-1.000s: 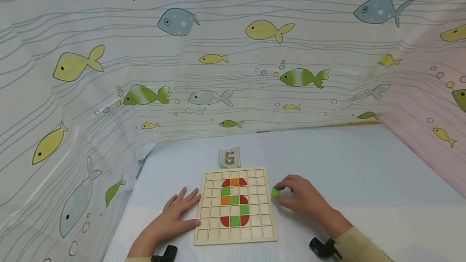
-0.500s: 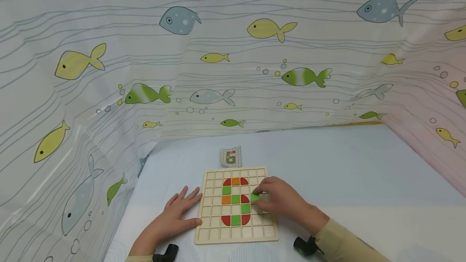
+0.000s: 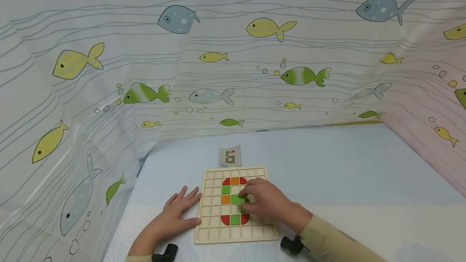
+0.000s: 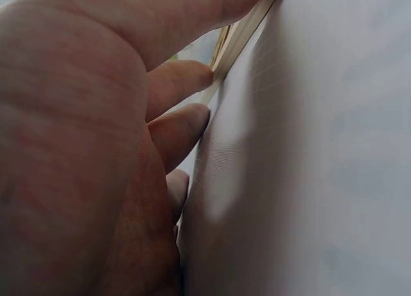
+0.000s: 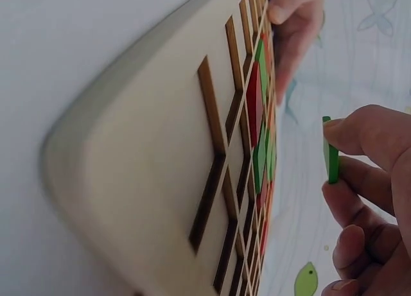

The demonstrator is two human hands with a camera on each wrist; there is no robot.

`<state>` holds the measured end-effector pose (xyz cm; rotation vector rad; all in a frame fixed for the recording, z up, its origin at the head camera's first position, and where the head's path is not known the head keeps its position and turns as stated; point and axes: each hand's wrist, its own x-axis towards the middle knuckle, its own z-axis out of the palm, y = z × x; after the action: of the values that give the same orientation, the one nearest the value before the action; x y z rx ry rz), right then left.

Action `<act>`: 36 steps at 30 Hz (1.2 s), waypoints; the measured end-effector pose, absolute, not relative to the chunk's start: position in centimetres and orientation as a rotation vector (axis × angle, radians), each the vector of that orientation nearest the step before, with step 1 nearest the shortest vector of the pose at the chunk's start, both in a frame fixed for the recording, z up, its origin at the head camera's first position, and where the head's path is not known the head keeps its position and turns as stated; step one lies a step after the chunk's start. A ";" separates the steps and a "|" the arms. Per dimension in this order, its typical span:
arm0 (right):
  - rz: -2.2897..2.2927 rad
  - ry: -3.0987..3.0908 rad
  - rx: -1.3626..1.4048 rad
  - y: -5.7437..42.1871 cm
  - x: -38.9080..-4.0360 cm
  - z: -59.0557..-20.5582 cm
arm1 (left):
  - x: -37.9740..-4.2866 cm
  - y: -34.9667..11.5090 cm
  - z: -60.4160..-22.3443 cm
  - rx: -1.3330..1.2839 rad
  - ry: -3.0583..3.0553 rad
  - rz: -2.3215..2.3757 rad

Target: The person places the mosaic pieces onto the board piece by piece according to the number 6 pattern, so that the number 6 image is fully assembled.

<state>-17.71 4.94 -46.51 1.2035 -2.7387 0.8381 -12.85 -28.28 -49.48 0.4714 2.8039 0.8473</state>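
A pale wooden grid board (image 3: 214, 234) lies on the table, with red rounded tiles (image 3: 225, 220), green square tiles (image 3: 235, 219) and orange square tiles (image 3: 225, 199) set in some cells. My right hand (image 3: 267, 200) pinches a loose green square tile (image 5: 331, 151) between thumb and fingers. In the right wrist view this tile is held up off the board; the hand covers part of the right-hand cells in the head view. My left hand (image 3: 174, 216) lies flat with spread fingers at the board's left side, thumb and fingertips touching its edge.
Behind the board lies a small printed card (image 3: 230, 157) with a coloured grid pattern. A pale cloth (image 3: 327, 165) covers the table. Fish-patterned curtains (image 3: 255, 92) hang at the back and sides.
My right hand has carried the green tile leftward, from beside the board's right edge to over its middle. The left hand has stayed in place.
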 end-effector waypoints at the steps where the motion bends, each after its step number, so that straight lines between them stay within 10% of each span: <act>1: 0.827 -2.751 1.204 4.7 -17.7 -46.4 | -12.9 -28.3 -49.5 0.472 2.805 0.847; 36: 0.683 -2.781 1.365 0.3 -17.5 -47.5 | -13.0 -28.4 -49.7 0.495 2.800 0.845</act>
<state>-17.51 0.33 -47.45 1.3654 -2.7812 0.6834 -12.98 -28.44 -49.66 0.4955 2.8001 0.8450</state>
